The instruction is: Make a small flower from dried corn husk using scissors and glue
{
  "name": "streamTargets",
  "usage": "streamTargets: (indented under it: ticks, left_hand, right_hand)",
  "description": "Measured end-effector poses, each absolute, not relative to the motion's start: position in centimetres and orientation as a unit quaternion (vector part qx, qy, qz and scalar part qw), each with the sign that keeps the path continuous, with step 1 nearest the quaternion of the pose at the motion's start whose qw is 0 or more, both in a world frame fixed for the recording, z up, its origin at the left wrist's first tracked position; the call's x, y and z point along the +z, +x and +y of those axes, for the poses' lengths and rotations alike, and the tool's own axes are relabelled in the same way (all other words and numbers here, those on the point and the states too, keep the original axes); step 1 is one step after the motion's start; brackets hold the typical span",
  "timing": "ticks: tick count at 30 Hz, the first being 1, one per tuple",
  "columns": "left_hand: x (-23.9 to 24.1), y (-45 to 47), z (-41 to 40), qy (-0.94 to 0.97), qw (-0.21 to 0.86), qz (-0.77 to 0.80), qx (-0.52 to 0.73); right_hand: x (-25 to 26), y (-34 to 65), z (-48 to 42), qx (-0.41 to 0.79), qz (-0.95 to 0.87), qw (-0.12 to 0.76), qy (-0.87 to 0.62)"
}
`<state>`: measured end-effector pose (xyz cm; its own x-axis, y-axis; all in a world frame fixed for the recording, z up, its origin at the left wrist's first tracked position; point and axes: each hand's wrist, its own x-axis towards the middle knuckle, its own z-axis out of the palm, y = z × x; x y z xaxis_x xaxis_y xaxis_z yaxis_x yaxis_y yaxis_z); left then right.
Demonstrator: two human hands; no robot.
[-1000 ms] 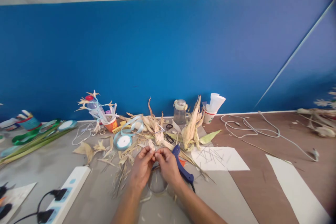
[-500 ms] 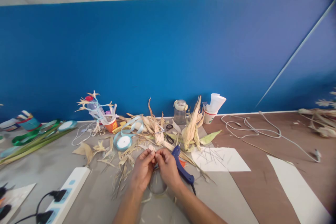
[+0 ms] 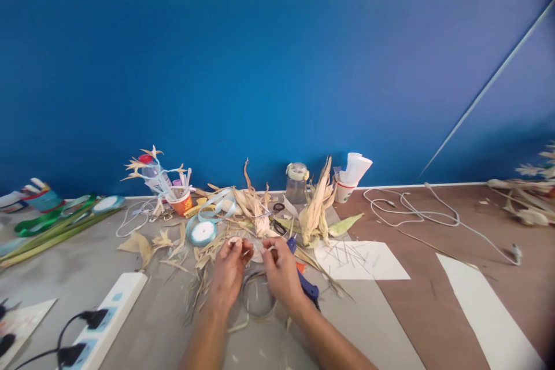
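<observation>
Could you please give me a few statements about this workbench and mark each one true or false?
1. The blue glue gun lies on the right side of the right hand. True.
2. The two hands are touching each other. False: a gap shows between the left hand and the right hand.
3. A pale piece is at the fingers of the left hand. True.
4. The white power strip has nothing plugged into it. False: two black plugs sit in it.
5. The thin dark sticks lie on a white sheet. True.
</observation>
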<state>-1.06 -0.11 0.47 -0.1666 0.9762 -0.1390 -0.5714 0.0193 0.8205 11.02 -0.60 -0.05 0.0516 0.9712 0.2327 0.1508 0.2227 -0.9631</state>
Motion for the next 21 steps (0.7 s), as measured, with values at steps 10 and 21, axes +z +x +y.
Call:
streamTargets:
  ticks: [10, 21]
  left_hand:
    - [1.4, -1.9, -0.1, 0.224, 0.622, 0.375, 0.650]
    - [0.7, -2.0, 0.2, 0.249, 0.578, 0.437, 0.643]
  right_hand:
    - [3.0, 16.1, 3.1, 0.319, -0.615, 0.460, -0.555]
    - [2.8, 14.9, 7.6, 0.116, -0.820, 0.179, -0.531]
